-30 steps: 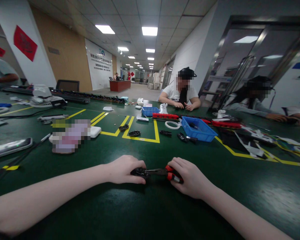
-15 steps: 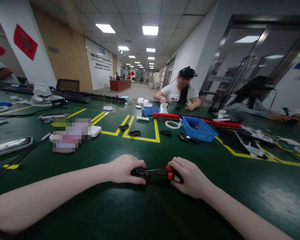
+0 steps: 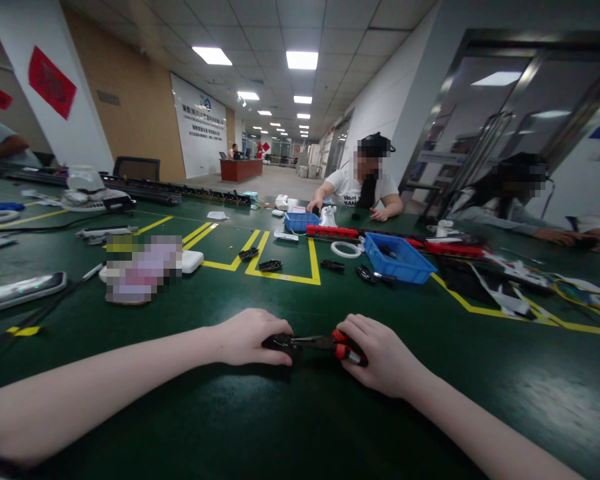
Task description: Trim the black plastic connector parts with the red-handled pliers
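My left hand (image 3: 255, 338) is closed around a small black part (image 3: 280, 343), pinched between thumb and fingers just above the green table. In my right hand (image 3: 377, 353) are needle-nose pliers (image 3: 323, 343) with red and black handles. Their narrow jaws point left and meet the black part's right end; whether they grip it is too small to tell. Beyond my hands lie similar black parts: one (image 3: 271, 265) inside the yellow tape outline, one (image 3: 249, 254) left of it, one (image 3: 333, 265) to its right.
A blue bin (image 3: 399, 258) stands ahead to the right, beside a white ring (image 3: 345, 249) and red strips (image 3: 333, 231). Left are a blurred-out phone-like item (image 3: 143, 270), a white case (image 3: 193, 261) and a silver device (image 3: 23, 293). A co-worker (image 3: 365, 187) sits across the table.
My hands, the black part and the pliers stay practically in place. Across the table, the co-worker's hand has moved from the white object to the small blue bin.
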A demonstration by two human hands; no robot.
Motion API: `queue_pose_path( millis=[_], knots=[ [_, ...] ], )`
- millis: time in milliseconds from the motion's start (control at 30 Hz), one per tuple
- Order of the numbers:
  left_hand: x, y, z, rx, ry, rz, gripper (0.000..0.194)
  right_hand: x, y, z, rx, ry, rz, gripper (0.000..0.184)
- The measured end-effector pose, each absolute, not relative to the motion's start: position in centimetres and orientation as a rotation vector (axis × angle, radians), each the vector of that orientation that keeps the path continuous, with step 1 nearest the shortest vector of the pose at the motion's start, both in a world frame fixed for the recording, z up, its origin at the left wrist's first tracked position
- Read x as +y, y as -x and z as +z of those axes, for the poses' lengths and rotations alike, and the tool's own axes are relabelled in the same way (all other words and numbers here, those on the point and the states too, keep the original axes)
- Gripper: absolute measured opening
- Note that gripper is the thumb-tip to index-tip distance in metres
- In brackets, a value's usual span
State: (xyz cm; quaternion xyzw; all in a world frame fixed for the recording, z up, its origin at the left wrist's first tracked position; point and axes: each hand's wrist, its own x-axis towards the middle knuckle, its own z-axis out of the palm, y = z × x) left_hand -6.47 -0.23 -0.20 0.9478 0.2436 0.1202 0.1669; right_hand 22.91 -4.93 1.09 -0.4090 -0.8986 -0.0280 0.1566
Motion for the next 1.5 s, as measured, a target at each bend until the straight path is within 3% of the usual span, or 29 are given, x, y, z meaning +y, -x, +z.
queue_pose_path(
  millis=[1500],
  knots=[
    [-0.16,6.60,-0.32,0.718,-2.597,0.379,0.039,-5.03,-23.35,0.34,-2.500,0.903,-0.392,0.031]
  ],
)
